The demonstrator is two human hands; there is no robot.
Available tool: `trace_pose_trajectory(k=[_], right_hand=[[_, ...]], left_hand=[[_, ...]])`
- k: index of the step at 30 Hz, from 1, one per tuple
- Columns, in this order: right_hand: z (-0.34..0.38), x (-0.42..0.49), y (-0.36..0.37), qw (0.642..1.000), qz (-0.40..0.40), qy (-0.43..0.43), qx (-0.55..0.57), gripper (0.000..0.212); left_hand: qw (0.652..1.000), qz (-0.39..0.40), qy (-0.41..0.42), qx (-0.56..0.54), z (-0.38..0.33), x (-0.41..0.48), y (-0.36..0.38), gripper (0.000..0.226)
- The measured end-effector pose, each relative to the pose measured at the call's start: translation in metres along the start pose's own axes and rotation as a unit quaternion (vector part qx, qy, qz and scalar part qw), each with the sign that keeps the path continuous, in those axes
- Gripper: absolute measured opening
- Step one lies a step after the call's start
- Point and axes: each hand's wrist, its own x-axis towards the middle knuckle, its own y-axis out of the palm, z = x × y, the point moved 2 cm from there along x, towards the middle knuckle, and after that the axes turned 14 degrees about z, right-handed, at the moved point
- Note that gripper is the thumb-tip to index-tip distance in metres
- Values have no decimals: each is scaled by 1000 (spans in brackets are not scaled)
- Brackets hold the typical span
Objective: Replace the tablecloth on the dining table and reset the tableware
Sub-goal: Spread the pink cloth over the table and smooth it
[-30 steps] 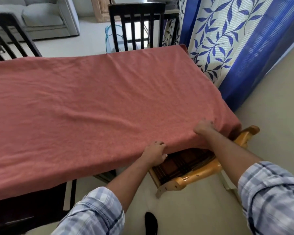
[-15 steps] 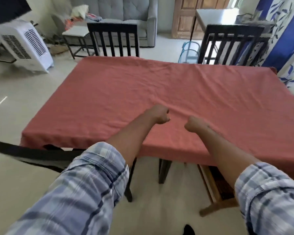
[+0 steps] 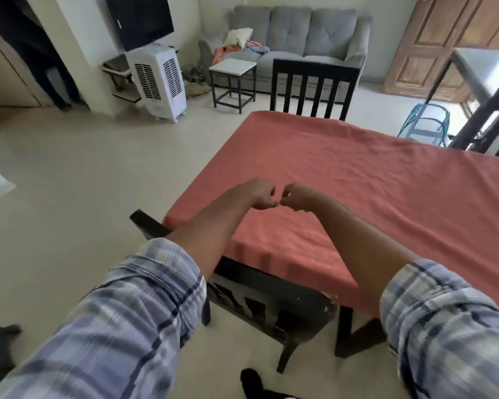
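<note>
A salmon-red tablecloth (image 3: 372,182) lies spread over the desk (image 3: 344,329), covering its whole top and hanging a little over the near edge and the left end, with shallow creases running across it. Both hands are held out above the desk's near left corner, just over the cloth: the left hand (image 3: 261,194) and the right hand (image 3: 298,197) are each clenched, fingers curled under, and their knuckles meet or nearly meet (the view does not settle which). Checked sleeves, the left sleeve (image 3: 113,326) and the right sleeve (image 3: 450,326), are pushed up the forearms on the near side of the desk. A dark chair (image 3: 271,298) is tucked under the desk's near edge, below the forearms. A slatted chair (image 3: 311,87) stands at the desk's far left end. Beyond the desk's far side sit a blue plastic stool (image 3: 424,122), a grey sofa (image 3: 300,38) and a small side table (image 3: 232,67); a white air cooler (image 3: 157,82) stands well off from the desk's left end.
</note>
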Motion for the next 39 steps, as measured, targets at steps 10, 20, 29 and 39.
trace_pose_trajectory(k=[10, 20, 29, 39], right_hand=[[147, 147, -10, 998, 47, -27, 20, 35], [157, 232, 19, 987, -27, 152, 52, 38], [152, 182, 51, 924, -46, 347, 158, 40], [177, 183, 62, 877, -85, 394, 264, 39]], left_hand=[[999, 32, -19, -31, 159, 23, -50, 39], [985, 134, 110, 22, 256, 130, -14, 53], [910, 159, 308, 226, 258, 163, 47, 63], [875, 143, 361, 290, 299, 172, 70, 72]])
